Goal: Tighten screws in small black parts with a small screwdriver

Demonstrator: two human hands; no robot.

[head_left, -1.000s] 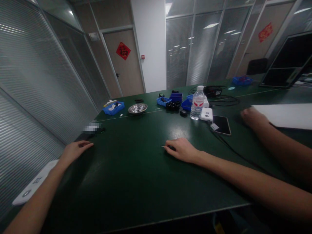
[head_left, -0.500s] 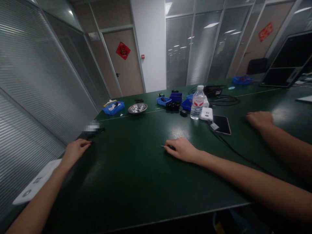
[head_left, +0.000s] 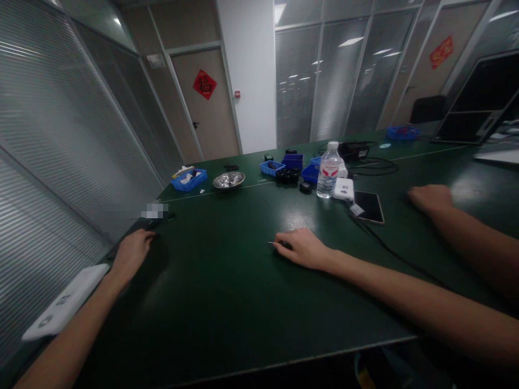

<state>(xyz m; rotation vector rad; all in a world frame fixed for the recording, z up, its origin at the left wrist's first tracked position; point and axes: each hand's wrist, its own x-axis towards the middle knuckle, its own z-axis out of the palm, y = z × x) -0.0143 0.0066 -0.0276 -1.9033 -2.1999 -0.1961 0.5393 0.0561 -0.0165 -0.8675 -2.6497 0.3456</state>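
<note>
My right hand [head_left: 302,247] rests on the green table [head_left: 227,302], closed around a small black-handled tool [head_left: 286,245]. A thin metal shaft sticks out of it to the left, so it looks like a screwdriver. At the table's left edge is my left hand [head_left: 133,249], its fingers drawn together and pointing away from me. Whatever its fingertips may hold is hidden. Just beyond them lie small dark items [head_left: 153,222], partly blurred out. A white flat device [head_left: 65,302] lies beside my left forearm.
Another person's hand [head_left: 432,200] lies on the table at right. Between us are a water bottle [head_left: 329,172], a phone [head_left: 368,207] and a white box [head_left: 344,189] with a cable. Farther back stand a metal bowl [head_left: 229,187] and blue trays [head_left: 190,183].
My left hand has moved slightly right and forward, and turned so its back faces me more. My right hand with the black-handled tool has stayed in place.
</note>
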